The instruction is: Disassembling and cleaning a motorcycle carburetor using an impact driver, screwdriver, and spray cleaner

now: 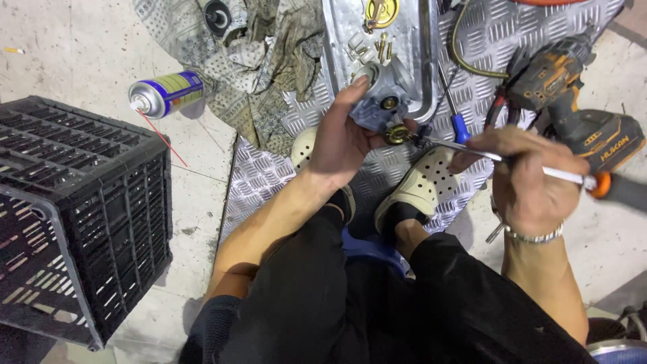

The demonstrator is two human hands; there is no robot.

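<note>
While the left hand (340,138) grips a carburettor (379,94), right-hand (532,182) fingers pinch a screwdriver (502,160); the black crate's (81,202) contents are indistinct.

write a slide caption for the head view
Left hand holds a grey metal part while the right hand points a screwdriver at it, above checker plate.

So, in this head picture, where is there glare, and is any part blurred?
Head view: glare shines on the ridged metal plate and on the shaft of the screwdriver in the right hand; the left hand, the grey metal part and the black crate look sharp.
</note>
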